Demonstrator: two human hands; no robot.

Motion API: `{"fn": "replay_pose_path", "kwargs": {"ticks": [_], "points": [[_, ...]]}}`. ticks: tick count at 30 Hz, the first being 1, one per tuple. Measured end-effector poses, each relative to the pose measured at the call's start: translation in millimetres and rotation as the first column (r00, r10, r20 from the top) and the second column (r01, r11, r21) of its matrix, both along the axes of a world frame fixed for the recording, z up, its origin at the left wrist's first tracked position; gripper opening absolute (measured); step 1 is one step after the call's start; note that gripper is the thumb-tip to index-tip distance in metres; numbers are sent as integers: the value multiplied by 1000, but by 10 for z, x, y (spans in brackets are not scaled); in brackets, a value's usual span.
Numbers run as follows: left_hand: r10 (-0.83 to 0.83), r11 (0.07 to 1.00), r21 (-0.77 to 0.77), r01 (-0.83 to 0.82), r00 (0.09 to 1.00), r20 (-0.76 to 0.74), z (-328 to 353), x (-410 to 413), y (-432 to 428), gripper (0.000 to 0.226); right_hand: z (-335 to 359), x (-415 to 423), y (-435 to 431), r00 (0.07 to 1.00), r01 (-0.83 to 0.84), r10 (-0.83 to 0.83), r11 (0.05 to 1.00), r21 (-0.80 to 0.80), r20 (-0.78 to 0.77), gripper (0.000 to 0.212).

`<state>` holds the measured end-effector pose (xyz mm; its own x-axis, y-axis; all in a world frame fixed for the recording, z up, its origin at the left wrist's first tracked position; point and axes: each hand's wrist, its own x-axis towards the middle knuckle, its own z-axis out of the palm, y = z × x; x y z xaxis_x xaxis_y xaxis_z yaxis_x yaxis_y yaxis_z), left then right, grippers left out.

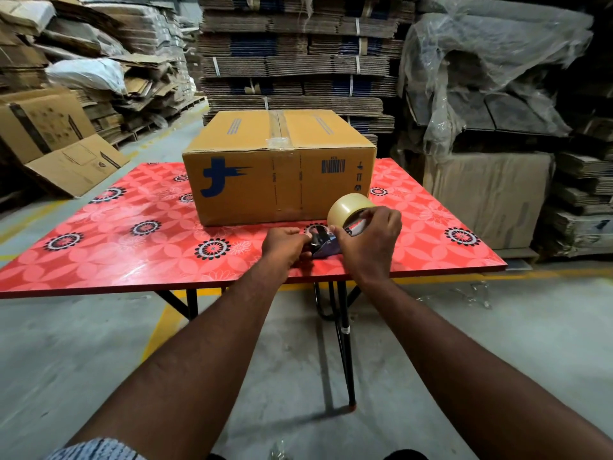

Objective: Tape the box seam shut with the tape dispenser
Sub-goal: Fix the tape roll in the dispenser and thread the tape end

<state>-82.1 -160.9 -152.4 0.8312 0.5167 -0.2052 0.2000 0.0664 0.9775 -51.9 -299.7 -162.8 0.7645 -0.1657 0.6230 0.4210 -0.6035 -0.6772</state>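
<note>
1. On the red floral-patterned folding table [132, 254], near its front edge, sits the dark plastic tape dispenser [323, 242] carrying a roll of clear, pale-yellowish packing tape [348, 210]. It lies just in front of the brown corrugated cardboard box with blue printed logo [278, 171], whose top centre seam [278, 127] already shows a strip of clear tape along it.
2. Handling, judged: dispenser looks light and rigid, an easy one-hand carry. Tape film is thin, sticky, prone to folding onto itself; the free end needs to be kept taut. The cutting edge is likely sharp, so keep fingers off it. Best hold is the handle or body, not the roll, which must turn freely.
3. Box, judged: stiff walls, flaps closed and flat; the top should bear firm rolling pressure without caving.
4. Left hand [287, 245]: fingers curled and pressed together at the dispenser's left end, apparently pinching its front part or the tape end; the exact contact is hidden.
5. Right hand [368, 240]: curled over the dispenser body, fingertips [363, 214] touching the roll's rim and inner core, thumb toward the left hand.
6. Neither hand touches the box.
</note>
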Motion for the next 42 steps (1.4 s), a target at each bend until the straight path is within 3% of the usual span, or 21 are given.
{"fn": "replay_pose_path", "kwargs": {"ticks": [3,7,10,32,42], "points": [[2,1000,10,-2,1000,3,-5,-3,21,15,118,42,-6,998,42,-33,985,-166,61,69],[14,999,39,-14,1000,-14,-64,40,39,7,238,206,42,988,-85,28,922,-377,-153,86],[35,999,41,-36,999,12,-97,80,59,13,261,291,44,974,-127,38,909,-397,-225,82],[-42,994,-97,42,999,-1,34,-31,27,21,302,403,-48,940,-126,99,990,-62,-328,69],[-59,995,-87,57,998,-14,-18,-21,78,16,427,414,-30,887,-107,166,982,157,-430,80]]}}
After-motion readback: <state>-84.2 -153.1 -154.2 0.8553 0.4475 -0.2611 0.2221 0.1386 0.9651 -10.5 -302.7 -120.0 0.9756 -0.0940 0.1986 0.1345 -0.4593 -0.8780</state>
